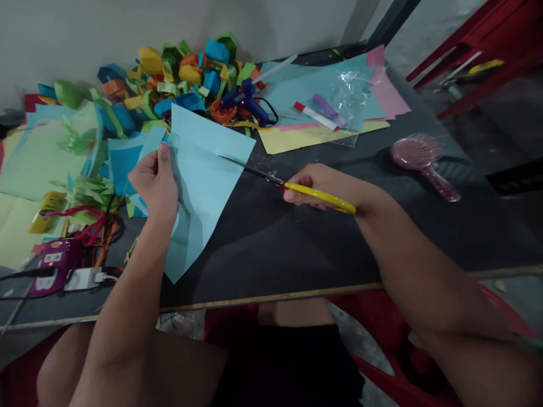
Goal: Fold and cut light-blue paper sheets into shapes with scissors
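Observation:
My left hand (155,183) is closed, pinching a light blue sheet of paper (203,181) near its left edge and holding it up over the dark table (297,243). My right hand (316,186) grips yellow-handled scissors (288,185). Their dark blades point left and reach into the paper's right edge. The paper hangs in a pointed shape down toward the table's front edge.
A pile of coloured paper scraps and folded pieces (169,79) lies at the back left with a blue glue gun (246,102). Further right are coloured sheets (322,107), a marker (316,116) and a pink hairbrush (424,161). A purple device (55,265) with cables sits front left.

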{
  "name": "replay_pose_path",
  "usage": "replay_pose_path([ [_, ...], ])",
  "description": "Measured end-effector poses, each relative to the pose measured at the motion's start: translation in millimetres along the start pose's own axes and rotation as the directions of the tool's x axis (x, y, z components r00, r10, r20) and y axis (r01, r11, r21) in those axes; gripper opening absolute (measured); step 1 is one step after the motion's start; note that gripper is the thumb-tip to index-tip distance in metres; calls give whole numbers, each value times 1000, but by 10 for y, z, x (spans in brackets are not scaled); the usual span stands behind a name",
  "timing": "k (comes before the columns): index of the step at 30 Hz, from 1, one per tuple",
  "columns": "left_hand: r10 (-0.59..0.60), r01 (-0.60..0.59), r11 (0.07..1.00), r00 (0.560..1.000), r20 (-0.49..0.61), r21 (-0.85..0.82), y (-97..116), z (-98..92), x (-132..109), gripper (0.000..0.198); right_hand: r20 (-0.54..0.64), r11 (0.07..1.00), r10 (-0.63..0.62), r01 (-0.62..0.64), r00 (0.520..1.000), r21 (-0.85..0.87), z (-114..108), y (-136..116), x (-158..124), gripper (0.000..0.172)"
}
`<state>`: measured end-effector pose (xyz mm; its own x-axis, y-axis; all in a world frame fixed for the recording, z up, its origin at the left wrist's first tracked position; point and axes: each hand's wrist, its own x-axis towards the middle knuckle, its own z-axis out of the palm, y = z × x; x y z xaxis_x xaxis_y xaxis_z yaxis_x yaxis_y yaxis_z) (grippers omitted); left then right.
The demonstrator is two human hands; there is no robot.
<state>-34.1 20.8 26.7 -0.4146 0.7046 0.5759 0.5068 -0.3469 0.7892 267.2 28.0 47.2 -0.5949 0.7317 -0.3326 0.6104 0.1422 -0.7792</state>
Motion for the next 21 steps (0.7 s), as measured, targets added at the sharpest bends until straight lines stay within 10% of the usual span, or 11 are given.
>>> replay_pose_path([
  [21,-28,28,999,1000,-9,18,47,-14,8,59,-34,999,44,-45,998,-8,28,22,22,60],
])
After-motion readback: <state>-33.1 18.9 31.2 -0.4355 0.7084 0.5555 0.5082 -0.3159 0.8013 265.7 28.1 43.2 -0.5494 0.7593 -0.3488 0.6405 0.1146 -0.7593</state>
